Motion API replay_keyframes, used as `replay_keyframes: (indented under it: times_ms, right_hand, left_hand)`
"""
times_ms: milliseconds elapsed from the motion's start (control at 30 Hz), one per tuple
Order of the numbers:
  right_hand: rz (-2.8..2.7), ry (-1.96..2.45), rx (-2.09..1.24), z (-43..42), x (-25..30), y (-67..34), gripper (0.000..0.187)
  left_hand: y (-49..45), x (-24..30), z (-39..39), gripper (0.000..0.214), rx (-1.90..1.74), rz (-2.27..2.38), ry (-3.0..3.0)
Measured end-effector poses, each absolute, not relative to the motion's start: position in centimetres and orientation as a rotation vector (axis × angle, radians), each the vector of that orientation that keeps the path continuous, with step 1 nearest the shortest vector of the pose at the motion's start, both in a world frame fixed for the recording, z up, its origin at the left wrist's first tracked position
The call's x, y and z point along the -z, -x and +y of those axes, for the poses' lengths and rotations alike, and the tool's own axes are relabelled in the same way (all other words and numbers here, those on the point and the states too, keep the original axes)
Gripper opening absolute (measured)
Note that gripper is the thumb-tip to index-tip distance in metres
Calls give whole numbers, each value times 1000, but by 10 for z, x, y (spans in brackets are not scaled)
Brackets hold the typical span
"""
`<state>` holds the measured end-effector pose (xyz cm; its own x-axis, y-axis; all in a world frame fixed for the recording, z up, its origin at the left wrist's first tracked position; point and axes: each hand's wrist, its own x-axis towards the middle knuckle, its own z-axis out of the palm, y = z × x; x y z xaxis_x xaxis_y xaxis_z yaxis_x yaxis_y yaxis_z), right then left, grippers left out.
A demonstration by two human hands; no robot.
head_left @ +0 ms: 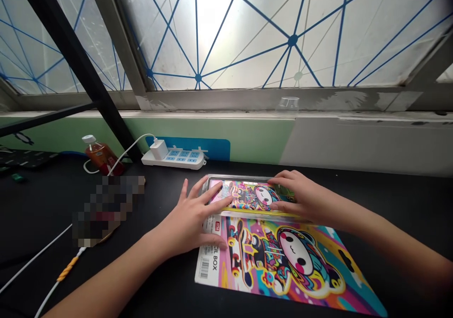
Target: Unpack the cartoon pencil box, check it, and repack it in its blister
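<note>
A colourful pencil box (pixel 249 196) with a cartoon figure lies on the black table (pixel 406 200), inside a clear plastic cover. My left hand (pixel 193 219) rests with spread fingers on the box's left end and on the printed card beneath. My right hand (pixel 302 195) clasps the box's right end, thumb in front and fingers over the far edge. A large printed card (pixel 283 261) marked "BOX", with the same cartoon, lies flat under and in front of the box.
A white power strip (pixel 175 157) with a plugged charger sits by the wall. A bottle of brown drink (pixel 101 157) stands at the left. White cables (pixel 42 261) run across the table's left side. A blurred object (pixel 106 209) lies left of my hands.
</note>
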<state>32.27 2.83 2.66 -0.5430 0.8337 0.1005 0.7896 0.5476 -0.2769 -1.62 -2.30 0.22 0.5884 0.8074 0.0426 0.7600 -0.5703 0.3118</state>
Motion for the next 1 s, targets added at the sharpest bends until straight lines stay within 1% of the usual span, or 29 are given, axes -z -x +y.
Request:
replay_keyframes:
  times_ms: [133,367,467,533,567,633,700,733,767,800,867,900,933,1000]
  right_hand:
    - [-2616,1401,-331,31,-32,-312,61]
    - [-2569,1428,-295,29,-31,-307,55]
    - [-2500,1438,-203,20,-25,-306,56]
    - [-2441,1477,-134,11,-21,-304,56]
    - [-2413,1483,-96,5,-19,-303,54]
    - [-2374,1369,47,-7,-18,-303,39]
    - [-2333,1123,279,-22,-19,-305,19]
    - [-2305,1004,400,-31,-21,-307,18]
    - [-2282,922,501,-41,-23,-309,24]
    - [-2270,882,571,-52,-24,-310,36]
    - [-2281,866,616,-75,-24,-312,56]
    - [-2300,862,601,-87,-22,-312,62]
    - [-2320,862,571,-99,-17,-311,64]
    - [-2336,867,514,-121,-4,-310,63]
  left_hand:
    - [24,-1,-21,97,-279,1268,-2541]
    - [25,-5,-26,95,-278,1242,-2606]
    - [25,-1,-29,100,-410,1234,-2629]
    - [25,4,-30,107,-603,1240,-2609]
    - [24,6,-30,108,-727,1248,-2583]
    - [25,10,-30,107,-960,1267,-2506]
    - [25,11,-29,98,-1096,1263,-2424]
    - [26,9,-29,93,-1133,1237,-2391]
    - [27,7,-30,85,-1164,1195,-2368]
    - [28,5,-31,75,-1188,1137,-2364]
    - [30,-3,-35,55,-1213,981,-2414]
    - [30,-8,-39,49,-1198,904,-2457]
    - [30,-13,-43,48,-1159,843,-2502]
    - [28,-23,-54,59,-1018,772,-2577]
